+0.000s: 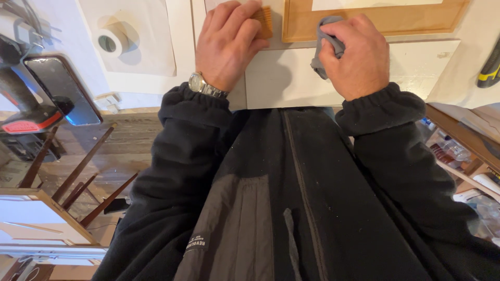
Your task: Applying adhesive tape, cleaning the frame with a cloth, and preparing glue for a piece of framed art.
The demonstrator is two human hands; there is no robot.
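Seen from the head camera, a person in a black jacket leans over a white workbench (291,78). The left hand (229,41), a steel wristwatch (204,86) at its wrist, presses curled fingers down on a small tan ribbed block (265,21) just left of a wooden picture frame (375,23), apparently to bear on the surface. The right hand (359,54) is closed around a bunched grey cloth (325,44) at the frame's lower edge. A roll of tape (112,41) lies well left of the frame.

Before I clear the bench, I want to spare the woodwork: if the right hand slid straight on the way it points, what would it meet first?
Probably the wooden frame: the right hand, gripping a grey cloth, already points at its lower edge.
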